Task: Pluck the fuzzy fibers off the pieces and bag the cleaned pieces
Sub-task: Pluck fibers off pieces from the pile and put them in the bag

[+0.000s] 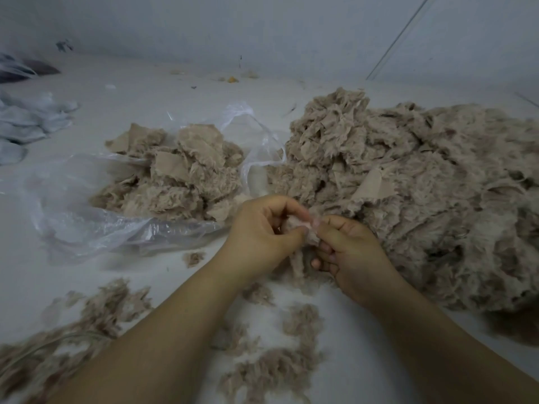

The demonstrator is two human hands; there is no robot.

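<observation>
Both hands meet at the centre of the view over one small tan fuzzy piece (309,233). My left hand (262,231) grips it from the left with curled fingers. My right hand (347,246) pinches its fuzz at the top between thumb and forefinger. A big heap of fuzzy tan pieces (414,182) lies to the right, touching my right hand. To the left, a smaller pile of pieces (180,173) rests on and inside an open clear plastic bag (87,217).
Loose plucked fibers (96,322) litter the white floor (163,91) near me and under my forearms. Crumpled pale plastic bags (26,118) sit at the far left. A grey wall (262,30) closes the back, with small scraps (232,79) along its base.
</observation>
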